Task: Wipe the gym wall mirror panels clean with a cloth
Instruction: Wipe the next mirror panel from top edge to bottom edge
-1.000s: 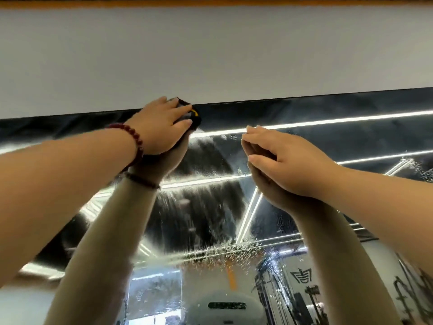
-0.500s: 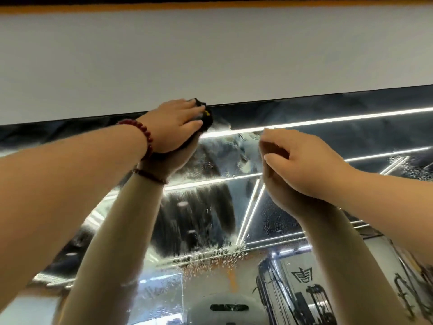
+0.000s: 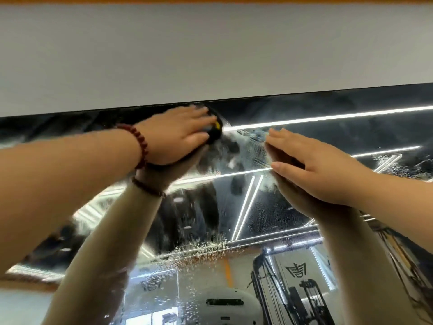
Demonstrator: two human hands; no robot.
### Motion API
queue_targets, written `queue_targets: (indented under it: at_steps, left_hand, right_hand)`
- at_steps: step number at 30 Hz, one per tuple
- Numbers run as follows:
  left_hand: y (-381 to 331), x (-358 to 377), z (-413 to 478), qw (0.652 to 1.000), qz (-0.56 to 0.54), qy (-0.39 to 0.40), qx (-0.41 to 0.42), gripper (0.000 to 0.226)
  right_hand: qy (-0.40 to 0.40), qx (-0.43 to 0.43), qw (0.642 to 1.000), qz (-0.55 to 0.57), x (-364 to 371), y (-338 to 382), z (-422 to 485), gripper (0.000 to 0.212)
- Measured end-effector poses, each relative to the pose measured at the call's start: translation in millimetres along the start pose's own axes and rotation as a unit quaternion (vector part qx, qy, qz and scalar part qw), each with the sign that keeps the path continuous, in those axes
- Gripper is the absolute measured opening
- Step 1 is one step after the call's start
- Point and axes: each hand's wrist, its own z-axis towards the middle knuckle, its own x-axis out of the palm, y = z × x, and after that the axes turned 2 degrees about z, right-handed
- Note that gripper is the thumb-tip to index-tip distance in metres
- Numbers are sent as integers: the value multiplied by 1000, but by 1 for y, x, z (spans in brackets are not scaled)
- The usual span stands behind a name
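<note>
The wall mirror (image 3: 365,106) fills the lower half of the head view, streaked with wet smears and droplets. My left hand (image 3: 175,137), with a red bead bracelet at the wrist, presses a dark cloth (image 3: 216,131) with a yellow mark flat against the glass just under the mirror's top edge. Most of the cloth is hidden under the fingers. To its right, my right hand (image 3: 314,170) rests flat on the glass with straight fingers, apart from the cloth and holding nothing. Both arms are mirrored in the glass below.
A white wall band (image 3: 210,55) runs above the mirror's black top edge. A line of water droplets (image 3: 201,248) crosses the glass lower down. Gym machines (image 3: 295,292) and ceiling light strips show as reflections.
My left hand has slid the cloth to the right along the top edge. My right hand has also shifted right and its fingers have straightened flat onto the glass.
</note>
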Motion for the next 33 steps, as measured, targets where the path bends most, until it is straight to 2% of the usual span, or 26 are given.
queue_targets:
  at_steps: [2,4,9,12,14,18,20,23,27,29,31,33]
  left_hand:
    - [6,-3,15,997,0,-3,-73,52]
    - [-8,1,21,997,-2,-9,-76,52]
    - [-72,12,-17,994,36,-17,104,73]
    - [-75,15,-49,989,5,-8,144,76]
    - [-59,12,-42,993,-20,-18,115,73]
    - [-23,5,-5,996,-46,-6,-76,51]
    - [-25,7,3,994,-41,-5,-103,51]
    - [-48,10,-5,999,-25,-17,-44,53]
    - [-94,17,-60,995,-2,-29,94,69]
    - [-107,22,-86,988,6,-37,150,60]
    - [-103,21,-92,986,-5,-28,164,58]
    - [-90,14,-81,993,-21,-8,112,65]
  right_hand:
    - [1,-8,1000,-4,0,-2,-2,65]
    - [-3,-10,1000,-2,1,-2,-2,65]
    - [-41,-9,999,30,2,-5,-4,59]
    - [-59,-4,997,47,2,-5,-7,54]
    - [-55,-6,998,43,1,-5,-8,54]
    - [-44,-6,998,34,1,-3,-8,55]
    - [-42,-11,999,29,2,-4,-9,54]
    - [-47,-17,998,31,2,-5,-9,52]
    - [-50,-22,998,38,1,-3,-16,52]
    - [-35,-32,998,42,1,-1,-25,52]
    - [-19,-38,998,40,0,-1,-36,53]
    - [-8,-41,998,39,1,0,-47,54]
